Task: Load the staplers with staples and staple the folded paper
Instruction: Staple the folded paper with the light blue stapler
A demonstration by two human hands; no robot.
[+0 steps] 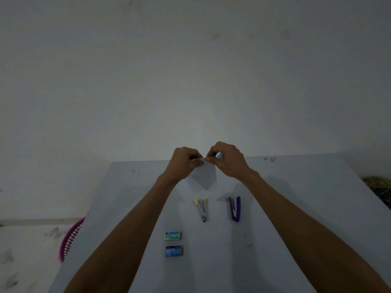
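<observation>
A folded white paper (204,176) hangs above the far half of the white table (296,208). My left hand (186,162) pinches its top edge from the left. My right hand (227,159) pinches the same edge from the right; a small pale blue thing shows between its fingers, and I cannot tell what it is. Nearer to me lie two staplers, both swung open: a silver one with yellow tips (202,209) and a purple one (234,208). Two small staple boxes sit closer still, a green-and-white box (172,235) and a blue box (174,251).
A pink plastic basket (70,237) stands on the floor off the table's left edge. A woven object (378,185) shows past the right edge. Small dark specks lie at the far right corner of the table. A pale wall rises behind.
</observation>
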